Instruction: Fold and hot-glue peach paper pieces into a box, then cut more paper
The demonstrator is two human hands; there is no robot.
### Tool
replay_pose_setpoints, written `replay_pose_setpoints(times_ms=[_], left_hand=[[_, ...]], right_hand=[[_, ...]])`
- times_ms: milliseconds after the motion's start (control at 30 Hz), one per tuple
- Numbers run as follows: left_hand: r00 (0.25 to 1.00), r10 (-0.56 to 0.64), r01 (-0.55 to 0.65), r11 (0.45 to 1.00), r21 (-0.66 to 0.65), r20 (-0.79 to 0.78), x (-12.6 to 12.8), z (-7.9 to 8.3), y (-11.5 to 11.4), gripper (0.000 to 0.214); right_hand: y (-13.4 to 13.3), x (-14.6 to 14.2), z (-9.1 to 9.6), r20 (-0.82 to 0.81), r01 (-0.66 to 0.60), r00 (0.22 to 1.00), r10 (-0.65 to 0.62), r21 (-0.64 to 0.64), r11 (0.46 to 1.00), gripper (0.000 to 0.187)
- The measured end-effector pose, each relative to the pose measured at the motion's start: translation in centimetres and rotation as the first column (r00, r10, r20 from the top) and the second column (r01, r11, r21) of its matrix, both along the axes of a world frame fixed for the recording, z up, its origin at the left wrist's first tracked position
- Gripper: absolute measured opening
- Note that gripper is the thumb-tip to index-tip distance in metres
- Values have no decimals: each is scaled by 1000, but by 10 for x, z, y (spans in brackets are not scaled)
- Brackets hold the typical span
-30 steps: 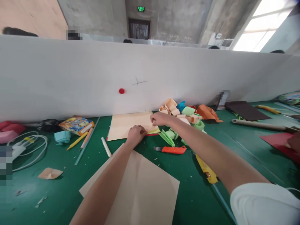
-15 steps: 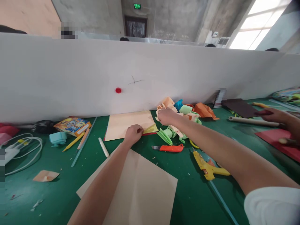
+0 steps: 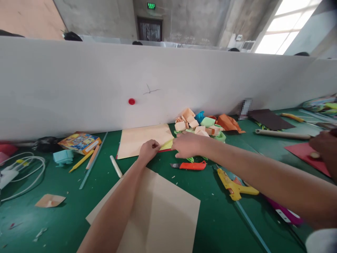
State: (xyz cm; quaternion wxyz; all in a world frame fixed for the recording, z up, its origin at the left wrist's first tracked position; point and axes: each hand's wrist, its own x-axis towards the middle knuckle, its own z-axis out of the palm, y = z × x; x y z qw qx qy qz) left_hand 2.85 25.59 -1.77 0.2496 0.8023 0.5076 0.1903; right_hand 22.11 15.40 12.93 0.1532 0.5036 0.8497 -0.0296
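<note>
Sorting through the sheets at the near right corner seems to be the step in hand, and it calls for a light touch: the paper stack lies flat against the foot of the white partition, at the back of the green tabletop, and a yellow sheet shows at that corner beside the peach top sheet. It is best to separate one layer at a time and keep any pull low and level, since thin paper would likely crease or tear if bent sharply. The left hand would do well to steady the stack's near edge meanwhile. Care is due around the orange cutter, which lies just in front of the right hand with its blade out. As for pose, the left forearm runs forward over the large folded sheet, its hand palm down with fingers curled in and thumb close; whether it pinches the paper I cannot tell. The right arm reaches in from the side, beyond the yellow glue gun, its hand partly open, thumb parted below, fingertips at the yellow sheet's right end; whether they grip it is unclear.
</note>
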Motion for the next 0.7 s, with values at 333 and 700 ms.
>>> replay_pose_setpoints(times_ms=[333,700], left_hand=[[999,-33,33,999,14,-1,2,2,2,33],[992,-3,-35,955,293,128,2,40,-28,30]], right_hand=[[-167,2,-31,-469,-49,883,-26,-146,988,32],[-122,42,-86,-358,348,888,-288,114,931,52]])
